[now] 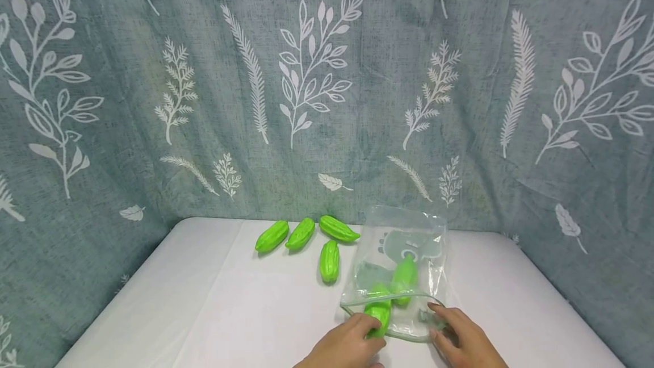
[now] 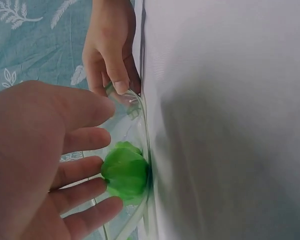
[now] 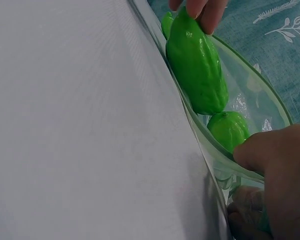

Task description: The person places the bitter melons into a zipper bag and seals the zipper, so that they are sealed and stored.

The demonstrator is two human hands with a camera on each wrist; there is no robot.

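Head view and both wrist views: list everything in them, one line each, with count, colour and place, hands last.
Loose ridged gourds: four, bright green, on the far part of the table, left of the bag.
Bagged gourd: one, bright green, inside the bag.
Gourd at the mouth: one, bright green, at least partly inside the bag.
Bag: one, clear with a pale green rim, lying right of centre, mouth toward the person.
Table: one, white, under everything.
Patterned cloth: number of pieces unclear, blue-grey with white plants, behind and beside the table.
Left hand: one, bare, fingertips at the mouth gourd.
Right hand: one, bare, pinching the bag's rim.
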